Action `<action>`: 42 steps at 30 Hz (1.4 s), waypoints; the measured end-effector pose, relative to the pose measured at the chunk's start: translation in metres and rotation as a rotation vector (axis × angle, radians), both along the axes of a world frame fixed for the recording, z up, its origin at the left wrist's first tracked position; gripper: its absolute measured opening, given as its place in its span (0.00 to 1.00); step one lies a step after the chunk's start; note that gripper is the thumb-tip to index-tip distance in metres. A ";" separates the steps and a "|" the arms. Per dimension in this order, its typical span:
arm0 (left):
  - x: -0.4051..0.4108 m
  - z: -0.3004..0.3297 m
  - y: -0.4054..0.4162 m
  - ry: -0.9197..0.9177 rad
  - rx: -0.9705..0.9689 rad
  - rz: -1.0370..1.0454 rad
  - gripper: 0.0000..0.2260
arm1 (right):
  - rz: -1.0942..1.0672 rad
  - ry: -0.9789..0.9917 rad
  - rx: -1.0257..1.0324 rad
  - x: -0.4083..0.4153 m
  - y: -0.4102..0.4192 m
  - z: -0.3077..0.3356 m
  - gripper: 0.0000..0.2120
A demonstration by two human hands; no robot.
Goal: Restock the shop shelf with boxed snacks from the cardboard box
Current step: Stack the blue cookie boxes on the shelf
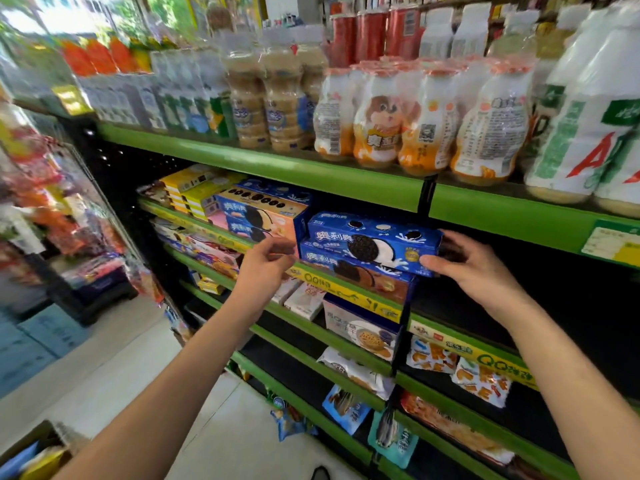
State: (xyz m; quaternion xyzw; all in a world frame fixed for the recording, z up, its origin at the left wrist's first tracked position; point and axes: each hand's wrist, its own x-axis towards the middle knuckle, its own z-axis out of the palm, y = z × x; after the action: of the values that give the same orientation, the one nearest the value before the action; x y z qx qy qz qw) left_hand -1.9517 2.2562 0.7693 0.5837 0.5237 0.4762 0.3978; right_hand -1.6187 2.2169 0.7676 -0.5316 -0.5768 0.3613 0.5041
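Fingers of the right hand [474, 268] curl round the right end of the top blue box [374, 242], thumb on its front face. That box lies on a 2nd blue box [356, 271], long axis along the green shelf [349, 296], printed face outward. Left of this stack stand 2 orange-and-blue boxes [263, 216]. The left hand [266, 263] hovers at the stack's left end, fingers loosely curled, holding nothing.

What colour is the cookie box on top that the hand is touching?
The top cookie box is blue, with a black-and-white sandwich cookie pictured, clearest in the head view.
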 end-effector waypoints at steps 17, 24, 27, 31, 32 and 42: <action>0.003 0.010 0.049 0.790 0.413 0.010 0.20 | -0.111 -0.218 -0.003 -0.032 -0.004 -0.007 0.22; -0.006 0.013 0.064 0.873 0.534 -0.035 0.16 | -0.145 -0.194 -0.061 -0.038 -0.009 -0.008 0.25; -0.005 0.010 0.067 0.881 0.604 -0.020 0.15 | -0.154 -0.199 -0.065 -0.038 -0.011 -0.007 0.26; -0.001 0.004 0.068 0.885 0.636 0.029 0.15 | -0.164 -0.203 -0.070 -0.038 -0.010 -0.007 0.28; 0.000 0.004 0.067 0.883 0.633 0.037 0.14 | -0.162 -0.194 -0.076 -0.038 -0.010 -0.008 0.29; 0.002 0.017 0.015 0.757 0.404 0.177 0.15 | -0.133 -0.217 -0.102 -0.032 -0.022 -0.002 0.43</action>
State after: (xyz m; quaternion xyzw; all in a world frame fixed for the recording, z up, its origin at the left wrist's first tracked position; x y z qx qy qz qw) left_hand -1.9495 2.2707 0.7863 0.7359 0.5771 0.3538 0.0131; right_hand -1.6506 2.1948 0.7660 -0.6295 -0.5725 0.2964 0.4338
